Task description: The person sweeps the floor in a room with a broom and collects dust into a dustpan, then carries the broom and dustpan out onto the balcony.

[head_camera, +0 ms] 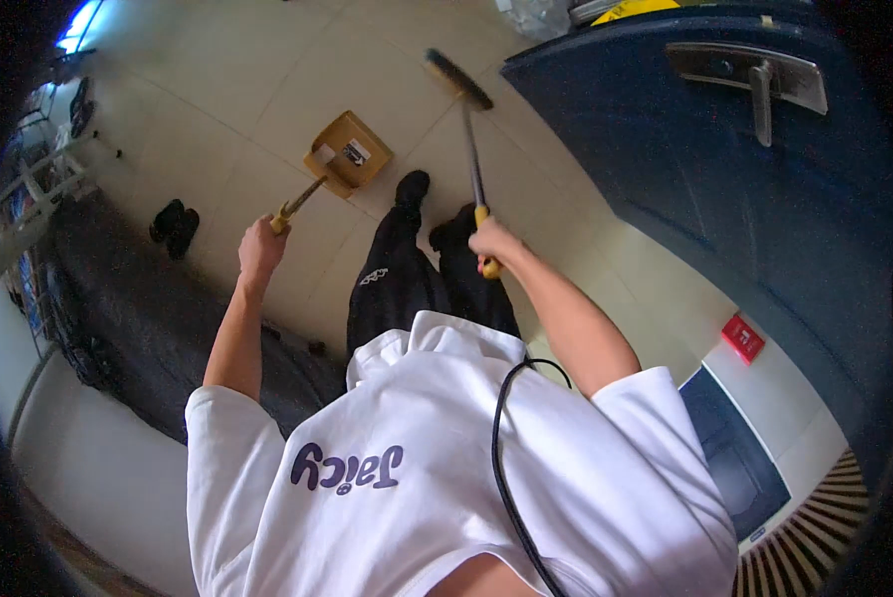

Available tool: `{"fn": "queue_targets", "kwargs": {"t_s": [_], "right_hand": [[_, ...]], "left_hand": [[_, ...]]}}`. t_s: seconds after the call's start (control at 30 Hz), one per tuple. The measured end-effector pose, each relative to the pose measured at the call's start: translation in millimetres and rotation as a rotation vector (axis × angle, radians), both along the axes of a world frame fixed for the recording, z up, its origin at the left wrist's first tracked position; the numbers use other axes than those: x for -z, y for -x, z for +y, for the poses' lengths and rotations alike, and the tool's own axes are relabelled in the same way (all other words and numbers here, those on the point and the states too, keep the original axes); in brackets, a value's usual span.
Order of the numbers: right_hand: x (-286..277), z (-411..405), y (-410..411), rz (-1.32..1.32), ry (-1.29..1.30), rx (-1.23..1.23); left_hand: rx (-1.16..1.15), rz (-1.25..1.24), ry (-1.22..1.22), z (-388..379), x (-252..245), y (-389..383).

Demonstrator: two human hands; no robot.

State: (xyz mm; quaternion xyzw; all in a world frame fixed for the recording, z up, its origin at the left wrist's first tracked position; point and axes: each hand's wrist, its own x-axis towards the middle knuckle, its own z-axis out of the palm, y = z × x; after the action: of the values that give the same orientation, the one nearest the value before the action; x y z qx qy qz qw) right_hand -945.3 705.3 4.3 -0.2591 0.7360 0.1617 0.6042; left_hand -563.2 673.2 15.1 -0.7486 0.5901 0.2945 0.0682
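Note:
My left hand is closed around the yellow-ended handle of a long-handled dustpan. The tan pan lies at the floor ahead of my feet, its inside facing up, with a printed label and a small pale patch in it. My right hand grips the yellow grip of a broom with a grey metal stick. Its dark-bristled head is farther ahead, to the right of the dustpan and apart from it. The bristles look slightly blurred.
A dark blue door with a metal lever handle stands at the right. Black shoes lie on the tiled floor at the left, near a dark-covered piece of furniture and a pale metal rack. A clear plastic bag is beyond the door's edge.

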Motion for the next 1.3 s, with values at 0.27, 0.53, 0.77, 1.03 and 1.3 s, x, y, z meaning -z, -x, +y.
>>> {"fn": "queue_targets", "kwargs": {"t_s": [0.27, 0.53, 0.77, 1.03, 1.3], "right_hand": [[-63, 86, 46, 0.088, -0.055, -0.066], [-91, 190, 119, 0.031, 0.035, 0.591], [14, 213, 146, 0.067, -0.024, 0.746], [91, 129, 45, -0.279, -0.145, 0.670], [22, 82, -60, -0.372, -0.183, 0.589]], "left_hand": [[0.030, -0.024, -0.051, 0, -11, -5], [0.198, -0.062, -0.039, -35, 10, -25], [0.572, -0.084, 0.001, -93, 48, -8], [0.793, -0.171, 0.001, -140, 93, 58], [0.805, -0.182, 0.036, -144, 97, 61]]}}
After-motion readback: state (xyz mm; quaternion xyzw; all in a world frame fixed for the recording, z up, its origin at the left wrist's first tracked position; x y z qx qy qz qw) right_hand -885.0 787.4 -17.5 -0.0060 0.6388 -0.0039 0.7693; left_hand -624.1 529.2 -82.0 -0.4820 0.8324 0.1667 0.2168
